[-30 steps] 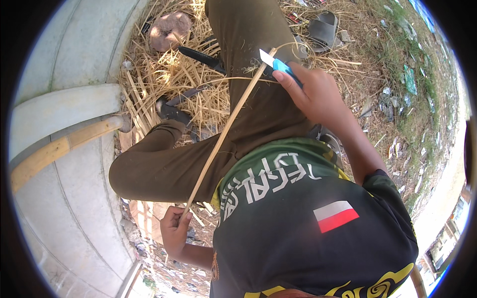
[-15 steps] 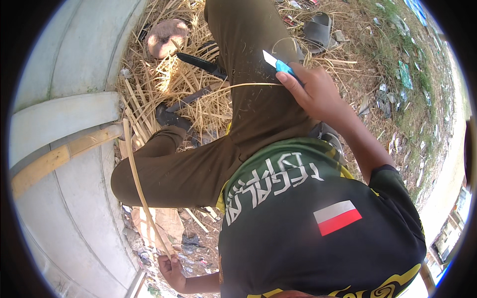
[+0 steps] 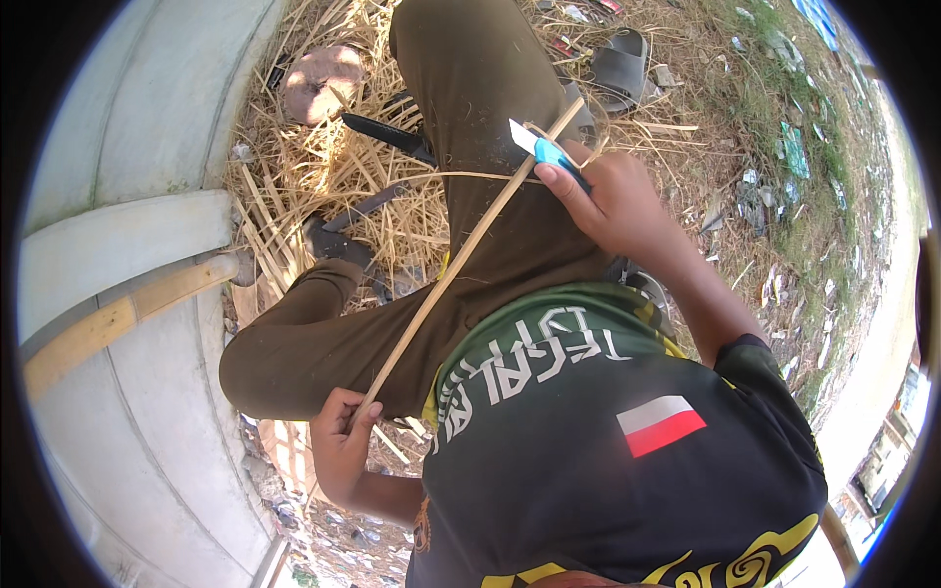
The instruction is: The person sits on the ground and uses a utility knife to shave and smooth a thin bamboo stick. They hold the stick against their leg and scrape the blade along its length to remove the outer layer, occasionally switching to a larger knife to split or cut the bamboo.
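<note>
My left hand (image 3: 343, 446), at the lower left, pinches the near end of a narrow pale wooden strip (image 3: 456, 265). The strip slants up and right across my legs, its far end just past the blade. My right hand (image 3: 613, 201) is closed around a utility knife (image 3: 557, 159) with a blue handle and a light blade pointing up and left. Blade and strip cross in view; whether they touch, I cannot tell. A thin curled fibre (image 3: 431, 176) runs from near the right hand to the left, above my trouser leg.
Straw-like shavings (image 3: 397, 235) cover the ground between my legs and the pale wall (image 3: 118, 118). On them lie a dark sheath-like object (image 3: 384, 133), a dark flat blade (image 3: 365, 208) and a round reddish stone-like block (image 3: 321, 85). A grey sandal (image 3: 619, 69) is at the upper right.
My left hand has risen slightly and swung the strip from upright beside the wall to a slant across my lap. The strip now crosses the knife, which stays nearly in place.
</note>
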Tool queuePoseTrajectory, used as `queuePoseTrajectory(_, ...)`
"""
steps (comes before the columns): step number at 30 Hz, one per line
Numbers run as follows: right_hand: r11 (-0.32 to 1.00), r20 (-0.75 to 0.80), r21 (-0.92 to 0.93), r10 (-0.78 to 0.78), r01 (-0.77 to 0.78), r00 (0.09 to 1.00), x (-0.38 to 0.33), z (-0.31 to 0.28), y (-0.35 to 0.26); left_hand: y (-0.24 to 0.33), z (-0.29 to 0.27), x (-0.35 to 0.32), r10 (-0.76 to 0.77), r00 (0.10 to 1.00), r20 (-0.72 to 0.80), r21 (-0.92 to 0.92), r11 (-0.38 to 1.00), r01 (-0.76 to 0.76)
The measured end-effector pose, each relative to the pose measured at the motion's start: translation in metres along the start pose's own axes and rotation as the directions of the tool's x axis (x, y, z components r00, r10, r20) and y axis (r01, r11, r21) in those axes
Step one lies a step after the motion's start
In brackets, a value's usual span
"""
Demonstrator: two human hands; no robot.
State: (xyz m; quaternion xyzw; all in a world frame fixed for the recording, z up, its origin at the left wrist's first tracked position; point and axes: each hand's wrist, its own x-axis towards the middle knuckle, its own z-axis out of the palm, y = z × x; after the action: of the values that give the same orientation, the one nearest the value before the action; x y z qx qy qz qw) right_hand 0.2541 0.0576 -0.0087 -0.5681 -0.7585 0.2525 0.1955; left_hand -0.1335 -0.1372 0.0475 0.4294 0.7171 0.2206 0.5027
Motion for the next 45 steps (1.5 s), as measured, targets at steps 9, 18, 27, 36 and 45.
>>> queuePoseTrajectory(9,0.999,-0.001,0.041,0.035,-0.035,0.999,0.0,0.001,0.001,-0.013,-0.017,-0.024,-0.022,0.997,-0.073,-0.034,0.999,0.02)
queuePoseTrajectory(18,0.997,-0.013,0.082,0.005,-0.004,1.0,0.001,0.003,0.004,-0.021,-0.006,-0.034,-0.096,0.991,-0.096,-0.087,0.992,0.087)
queuePoseTrajectory(27,1.0,0.008,0.006,0.027,-0.027,1.0,0.002,0.001,-0.001,-0.017,-0.005,-0.034,-0.062,0.993,-0.099,-0.108,0.993,0.051)
queuePoseTrajectory(36,0.99,-0.03,0.037,0.139,-0.138,0.99,0.003,0.001,-0.008,-0.042,-0.023,-0.089,-0.167,0.963,-0.211,-0.078,0.985,0.154)
queuePoseTrajectory(45,0.947,0.017,0.298,0.122,-0.121,0.992,0.003,-0.006,-0.005,-0.006,0.001,-0.045,-0.046,0.958,-0.283,-0.208,0.978,-0.014)
